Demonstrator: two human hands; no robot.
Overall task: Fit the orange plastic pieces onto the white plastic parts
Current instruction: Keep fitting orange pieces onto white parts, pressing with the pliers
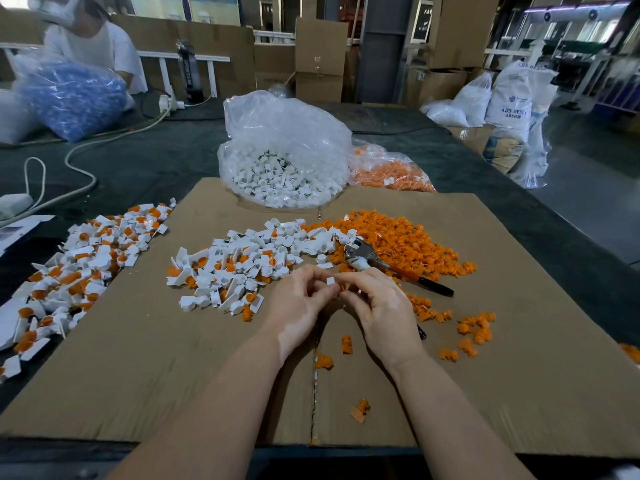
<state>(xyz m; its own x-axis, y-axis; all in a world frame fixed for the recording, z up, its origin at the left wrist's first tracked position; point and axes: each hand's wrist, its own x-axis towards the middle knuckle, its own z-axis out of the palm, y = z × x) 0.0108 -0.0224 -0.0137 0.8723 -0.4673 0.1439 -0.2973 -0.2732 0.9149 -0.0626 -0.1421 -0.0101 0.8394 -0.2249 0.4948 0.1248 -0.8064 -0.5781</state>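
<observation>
Hands meet over cardboard [138, 358]; left hand [298, 303] and right hand [377, 306] pinch white part [330, 280]; its axis unclear

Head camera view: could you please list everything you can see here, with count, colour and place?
Cardboard sheet: one, brown, under the work.
White plastic parts: loose pile, white, centre of sheet.
Orange plastic pieces: loose pile, orange, right of sheet; strays nearer.
Fitted parts: pile, white with orange, left edge.
Clear bag: one, holding white parts, far edge.
Second bag: one, holding orange pieces, to its right.
Pliers: one, metal, red-black handle, on orange pile.
Blue-filled bag: one, far left.
Another person: one, white top, far left.
Left hand, right hand: pinching a small white part together.
</observation>
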